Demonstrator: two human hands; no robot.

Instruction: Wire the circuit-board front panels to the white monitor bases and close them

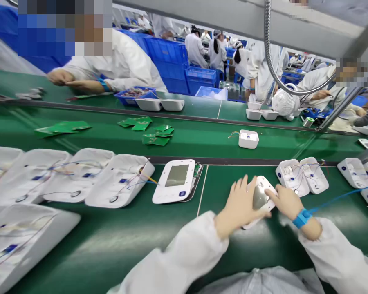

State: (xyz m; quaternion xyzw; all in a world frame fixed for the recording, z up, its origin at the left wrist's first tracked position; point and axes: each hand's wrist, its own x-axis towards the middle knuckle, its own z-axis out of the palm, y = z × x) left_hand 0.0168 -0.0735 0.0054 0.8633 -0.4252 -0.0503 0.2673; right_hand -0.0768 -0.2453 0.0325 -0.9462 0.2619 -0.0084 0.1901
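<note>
A white display panel (265, 182) with a grey screen is tilted between my two hands, just above or on the green bench. My left hand (239, 202) grips its left side, with long fingers along the far edge and the thumb across the near part. At the right edge my right hand (286, 201) holds it, index finger on the screen side and the other fingers curled. A blue wrist strap (302, 218) is on my right wrist. To the left lie stacked white panels, the top display panel (162, 188) face up.
Open white housings (119, 179) with wires line the left; smaller white housings (315, 175) stand at right. Green circuit boards (158, 136) and a white box (248, 139) lie on the middle strip. A co-worker's hands (76, 83) are across the bench. A blue cord (340, 200) runs rightward.
</note>
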